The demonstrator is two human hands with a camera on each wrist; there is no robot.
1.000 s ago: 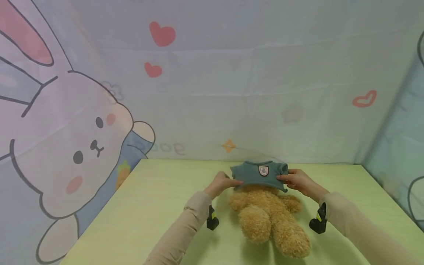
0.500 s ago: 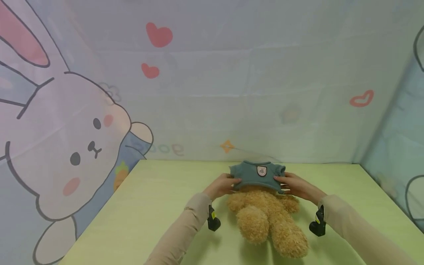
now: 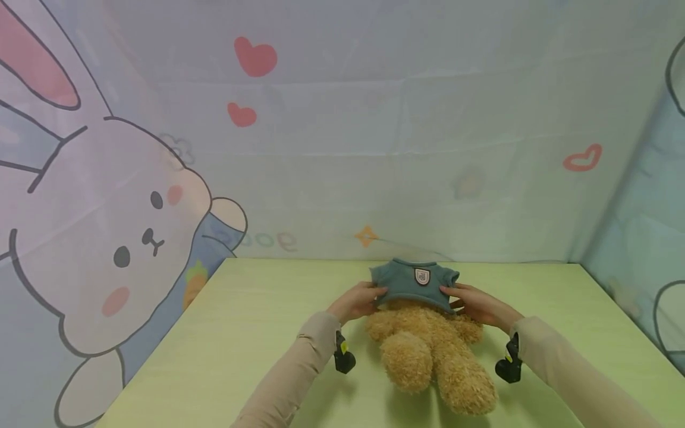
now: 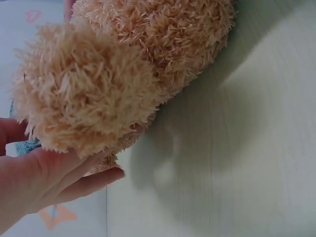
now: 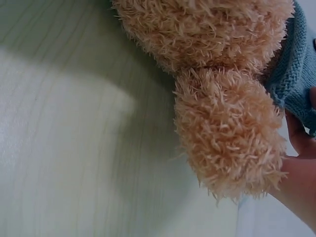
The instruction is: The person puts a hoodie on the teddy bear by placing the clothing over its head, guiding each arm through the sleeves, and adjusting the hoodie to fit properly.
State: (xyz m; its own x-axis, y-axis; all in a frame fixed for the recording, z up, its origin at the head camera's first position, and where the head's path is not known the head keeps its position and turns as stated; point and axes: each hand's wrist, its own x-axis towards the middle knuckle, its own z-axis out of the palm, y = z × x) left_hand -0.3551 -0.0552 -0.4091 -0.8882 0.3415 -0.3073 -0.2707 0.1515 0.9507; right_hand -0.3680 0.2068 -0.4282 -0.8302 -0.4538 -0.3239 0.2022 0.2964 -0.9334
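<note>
A fuzzy tan teddy bear (image 3: 423,336) lies on the table with its legs toward me. A small teal knit shirt (image 3: 401,284) with a shield badge covers its top end, and its head is hidden. My left hand (image 3: 355,302) pinches the shirt's left side, thumb in front. My right hand (image 3: 481,304) pinches the right side the same way. In the left wrist view, a furry limb (image 4: 89,89) hides part of the left hand. Behind another limb (image 5: 229,133), the right wrist view shows the ribbed hem and part of the right hand.
The pale green table (image 3: 241,333) ends at a hanging cloth backdrop (image 3: 407,148) printed with a rabbit and hearts. A second cloth (image 3: 647,226) hangs at the right. A black device (image 3: 344,353) is strapped at each wrist.
My right hand has moved slightly down along the shirt's right side, and the right sleeve sticks out more. The view has shifted a little; the bear stays in place.
</note>
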